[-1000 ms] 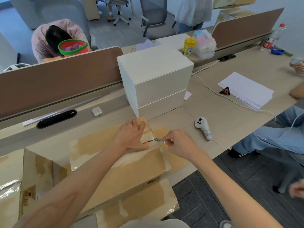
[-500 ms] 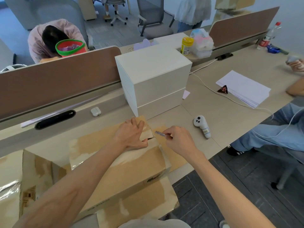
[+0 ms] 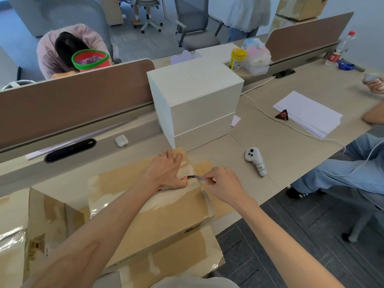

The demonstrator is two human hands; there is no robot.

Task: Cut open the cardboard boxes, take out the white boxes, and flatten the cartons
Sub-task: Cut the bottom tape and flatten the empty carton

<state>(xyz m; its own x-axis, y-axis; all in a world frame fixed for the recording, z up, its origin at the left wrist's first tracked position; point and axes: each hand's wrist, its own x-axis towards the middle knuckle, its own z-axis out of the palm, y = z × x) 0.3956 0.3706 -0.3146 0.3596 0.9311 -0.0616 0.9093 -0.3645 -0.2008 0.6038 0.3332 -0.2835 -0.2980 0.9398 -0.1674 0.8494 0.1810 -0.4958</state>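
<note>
Cardboard box (image 3: 158,217) lies on beige desk (image 3: 291,146) below brown divider (image 3: 72,104).

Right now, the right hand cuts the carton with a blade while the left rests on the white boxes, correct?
No: the head view shows the left hand pressing the carton, not the white boxes; the right hand does hold the blade.

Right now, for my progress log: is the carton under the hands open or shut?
Shut: the carton has flat, taped flaps; left hand presses its top, right hand holds a blade at its edge.
</note>
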